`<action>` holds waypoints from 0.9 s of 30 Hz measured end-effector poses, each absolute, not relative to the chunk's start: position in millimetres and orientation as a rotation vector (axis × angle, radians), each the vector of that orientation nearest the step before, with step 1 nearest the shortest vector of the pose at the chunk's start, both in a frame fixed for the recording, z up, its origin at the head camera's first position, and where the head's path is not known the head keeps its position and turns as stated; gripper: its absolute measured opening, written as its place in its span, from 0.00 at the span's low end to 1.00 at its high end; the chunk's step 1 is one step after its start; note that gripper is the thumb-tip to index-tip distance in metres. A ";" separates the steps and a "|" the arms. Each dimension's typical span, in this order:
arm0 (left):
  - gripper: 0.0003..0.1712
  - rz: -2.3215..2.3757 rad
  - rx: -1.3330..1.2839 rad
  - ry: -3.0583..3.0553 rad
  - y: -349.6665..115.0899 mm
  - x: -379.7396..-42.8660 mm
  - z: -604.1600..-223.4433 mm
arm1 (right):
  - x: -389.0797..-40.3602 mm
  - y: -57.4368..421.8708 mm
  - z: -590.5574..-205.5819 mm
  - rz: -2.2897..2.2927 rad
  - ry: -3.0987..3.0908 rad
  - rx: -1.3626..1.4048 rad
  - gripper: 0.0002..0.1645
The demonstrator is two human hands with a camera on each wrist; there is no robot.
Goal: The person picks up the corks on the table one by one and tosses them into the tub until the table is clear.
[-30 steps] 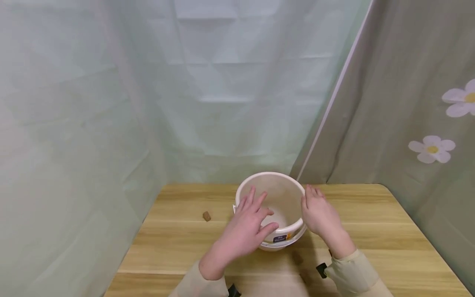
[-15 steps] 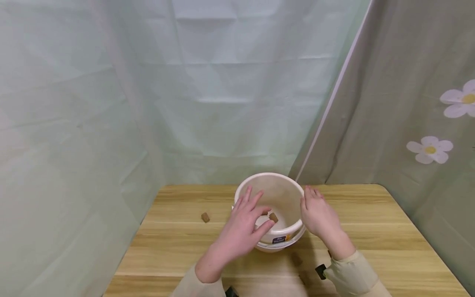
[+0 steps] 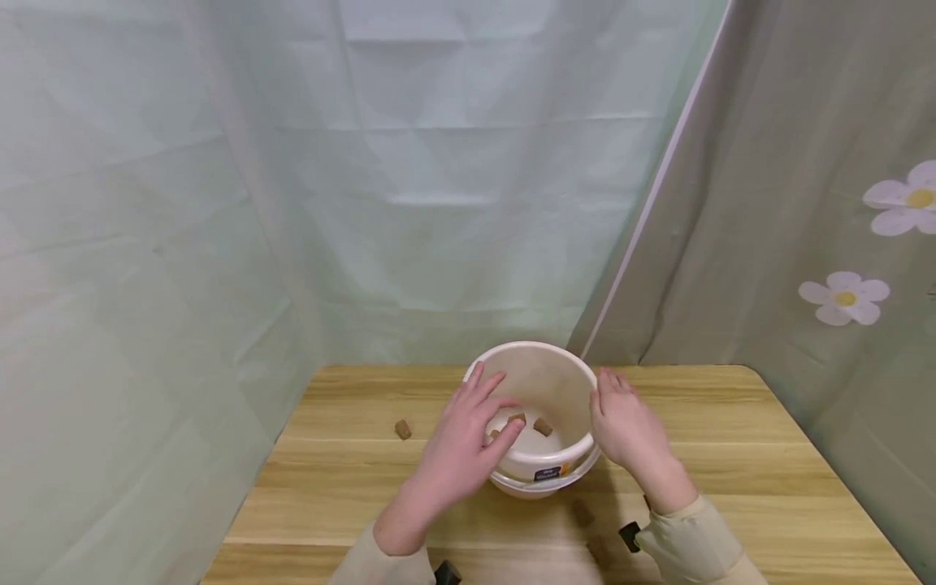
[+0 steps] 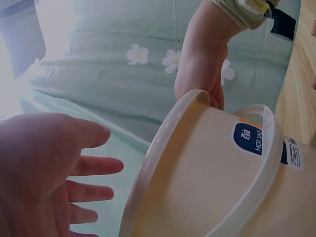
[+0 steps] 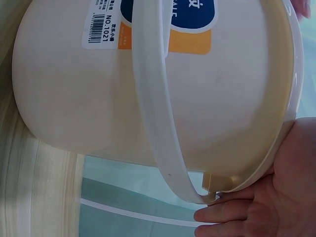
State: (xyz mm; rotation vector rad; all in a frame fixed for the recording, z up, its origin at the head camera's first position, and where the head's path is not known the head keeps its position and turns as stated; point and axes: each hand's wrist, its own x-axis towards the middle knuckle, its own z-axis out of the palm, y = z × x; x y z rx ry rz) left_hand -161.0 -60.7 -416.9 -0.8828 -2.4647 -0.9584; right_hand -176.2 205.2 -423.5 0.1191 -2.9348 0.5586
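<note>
A cream plastic bucket [image 3: 521, 467] with a white handle [image 5: 153, 98] stands upright on the wooden table. My left hand [image 3: 459, 452] is over its near left rim, fingers spread and holding nothing; the left wrist view shows those fingers [image 4: 94, 192] extended beside the bucket mouth. On the opposite side my right hand [image 3: 627, 422] rests against the outer rim, its straight fingers [image 5: 224, 211] lying next to the handle joint. Inside the bucket are brown cork-like pieces [image 3: 543, 426], one partly hidden by the left hand. Another cork-like piece [image 3: 403, 429] lies on the table, left of the bucket.
More brown pieces [image 3: 582, 512] lie in shadow near the front of the table [image 3: 760, 479], close to the right sleeve [image 3: 695, 540]. Pale curtains [image 3: 439, 203] hang behind and at both sides of the table.
Brown cork-like pieces have come into sight inside the bucket, where none showed one second ago. My left hand has drawn slightly left; the right hand stays at the rim.
</note>
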 end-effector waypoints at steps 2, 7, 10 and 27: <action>0.14 -0.981 -0.870 -2.439 -63.4 -161.9 -416.0 | -176.8 204.9 -423.4 0.559 -2.933 0.128 0.35; 0.13 -1.040 -0.840 -2.370 -70.1 -162.5 -413.9 | -178.0 205.5 -423.2 0.563 -2.924 0.143 0.35; 0.12 -1.061 -0.806 -2.357 -74.6 -162.9 -414.9 | -177.8 206.7 -423.6 0.567 -2.924 0.142 0.35; 0.16 -1.126 -0.592 -2.422 -124.7 -167.6 -431.0 | -175.7 208.0 -423.2 0.565 -2.938 0.144 0.35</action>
